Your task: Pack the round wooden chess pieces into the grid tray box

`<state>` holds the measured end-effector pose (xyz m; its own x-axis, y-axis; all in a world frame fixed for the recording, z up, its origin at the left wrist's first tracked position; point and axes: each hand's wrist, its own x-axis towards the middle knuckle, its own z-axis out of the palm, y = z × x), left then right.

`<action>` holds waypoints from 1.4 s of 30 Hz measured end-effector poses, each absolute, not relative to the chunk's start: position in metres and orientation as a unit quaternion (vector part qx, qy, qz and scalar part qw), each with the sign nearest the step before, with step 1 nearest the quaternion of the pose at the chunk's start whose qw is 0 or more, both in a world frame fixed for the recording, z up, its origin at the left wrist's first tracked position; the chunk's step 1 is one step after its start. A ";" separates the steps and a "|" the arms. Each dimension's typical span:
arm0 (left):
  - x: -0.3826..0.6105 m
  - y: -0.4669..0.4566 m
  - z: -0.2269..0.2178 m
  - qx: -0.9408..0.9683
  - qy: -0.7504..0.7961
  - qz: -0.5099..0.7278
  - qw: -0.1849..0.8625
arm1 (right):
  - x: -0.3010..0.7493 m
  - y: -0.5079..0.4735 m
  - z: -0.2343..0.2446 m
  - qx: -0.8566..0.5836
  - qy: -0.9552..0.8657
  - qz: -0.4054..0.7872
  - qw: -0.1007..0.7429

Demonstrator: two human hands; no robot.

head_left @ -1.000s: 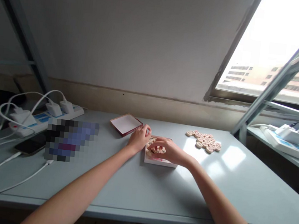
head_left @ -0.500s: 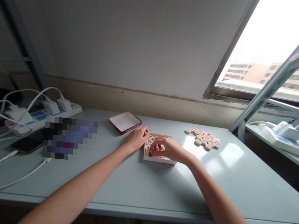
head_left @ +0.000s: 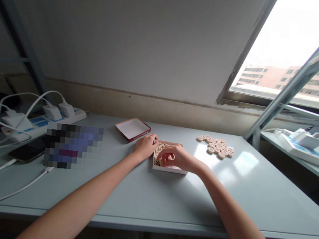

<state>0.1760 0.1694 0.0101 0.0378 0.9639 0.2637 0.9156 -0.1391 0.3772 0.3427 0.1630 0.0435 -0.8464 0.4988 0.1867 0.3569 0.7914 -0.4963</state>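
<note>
Right hand [head_left: 178, 157] over box [head_left: 169, 170]

The box sits on the desk [head_left: 153, 199], its pieces [head_left: 158, 162] just under the right hand's curled fingers; the left hand [head_left: 145, 147] is farther off, by the left rim. Whether either grip is clamped, I cannot tell.

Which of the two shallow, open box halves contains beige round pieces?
The white rectangular half under the right hand: beige round pieces lie inside. The red-sided half, farther left, shows only its white bottom.
</note>
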 end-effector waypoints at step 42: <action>0.175 0.169 0.009 0.734 0.641 0.226 0.022 | 0.432 0.204 0.051 -0.589 -0.807 0.027 -0.004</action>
